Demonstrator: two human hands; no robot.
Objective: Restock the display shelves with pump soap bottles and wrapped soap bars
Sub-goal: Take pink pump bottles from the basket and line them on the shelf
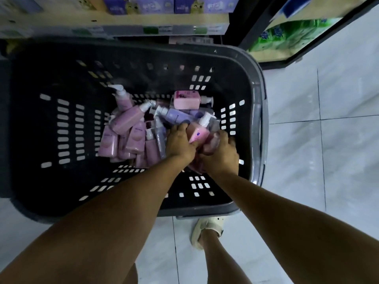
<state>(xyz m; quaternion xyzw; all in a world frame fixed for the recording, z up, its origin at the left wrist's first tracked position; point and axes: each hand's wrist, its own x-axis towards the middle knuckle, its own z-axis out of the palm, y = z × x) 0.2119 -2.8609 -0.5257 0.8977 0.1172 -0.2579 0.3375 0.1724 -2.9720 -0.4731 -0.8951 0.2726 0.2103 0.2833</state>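
A dark slotted basket (254, 119) stands on the floor below me, holding several pink and purple pump soap bottles (127, 119) piled at its bottom. Both my arms reach down into it. My left hand (179, 141) curls its fingers round a pink pump bottle (199, 134) with a white pump head. My right hand (220, 150) grips a darker pink bottle (211, 143) just beside it. A purple bottle (178, 116) lies just beyond my left fingers. What lies under my hands is hidden.
A wooden display shelf (123, 19) with purple boxed goods (155, 5) runs along the top, price tags on its edge. A black-framed shelf unit (287, 44) with green packs stands at the upper right. White floor tiles (328, 140) spread on the right; my foot (207, 230) stands behind the basket.
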